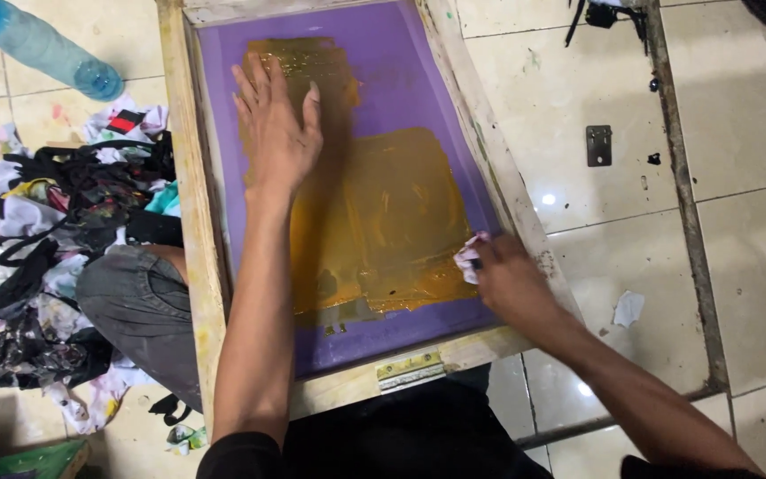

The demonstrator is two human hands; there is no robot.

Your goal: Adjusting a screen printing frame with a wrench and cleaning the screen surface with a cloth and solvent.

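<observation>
Head view: left hand (277, 133) lies flat, fingers spread, on the purple screen (418, 89); right hand (507, 279) pinches a rag (470, 257). Gold ink (392, 222) could smear onto the palm.

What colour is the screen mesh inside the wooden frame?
Purple mesh, with a large golden-yellow ink patch across its middle; seen in the head view.
</observation>
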